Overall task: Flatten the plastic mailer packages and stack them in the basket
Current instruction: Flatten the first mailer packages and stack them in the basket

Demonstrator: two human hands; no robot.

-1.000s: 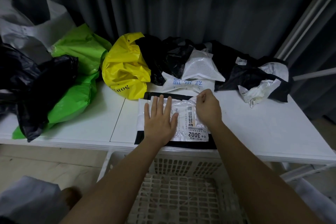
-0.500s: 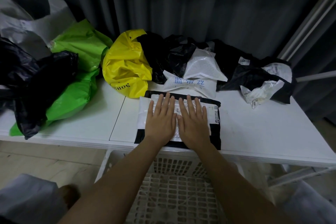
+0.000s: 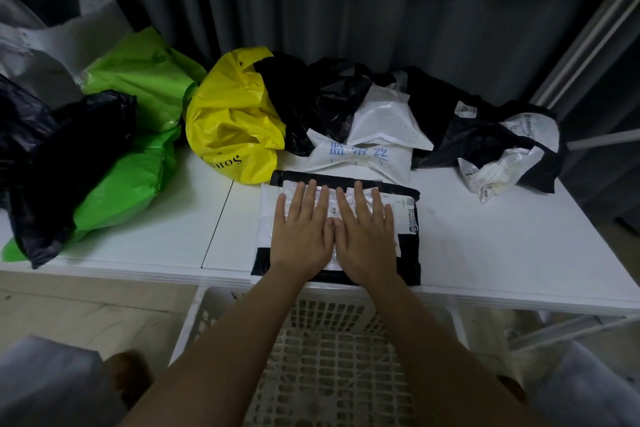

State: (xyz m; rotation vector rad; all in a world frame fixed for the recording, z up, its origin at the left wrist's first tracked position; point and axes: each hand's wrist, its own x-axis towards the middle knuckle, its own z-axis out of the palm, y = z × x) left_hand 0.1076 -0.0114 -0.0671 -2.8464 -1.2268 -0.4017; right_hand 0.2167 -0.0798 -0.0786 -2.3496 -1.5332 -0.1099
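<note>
Head view: left hand (image 3: pixel 300 235) and right hand (image 3: pixel 367 236), fingers straight and slightly spread, press the black-edged white plastic mailer (image 3: pixel 408 215) flat on the white table (image 3: pixel 502 246); the white lattice basket (image 3: pixel 332 374) below the mailer looks empty, and crumpled bags (image 3: pixel 235 121) behind the mailer are still unflattened.

Right hand (image 3: pixel 366 239): moved from pinching the mailer's far right corner a second ago to lying flat, palm down, fingers straight, beside the left hand (image 3: pixel 302 236), thumbs touching.
Mailer (image 3: pixel 408 246): crumpled right corner now pressed flat; black right border now exposed.
Label (image 3: pixel 333 210): printed number, readable a second ago, now covered by the right hand.
</note>
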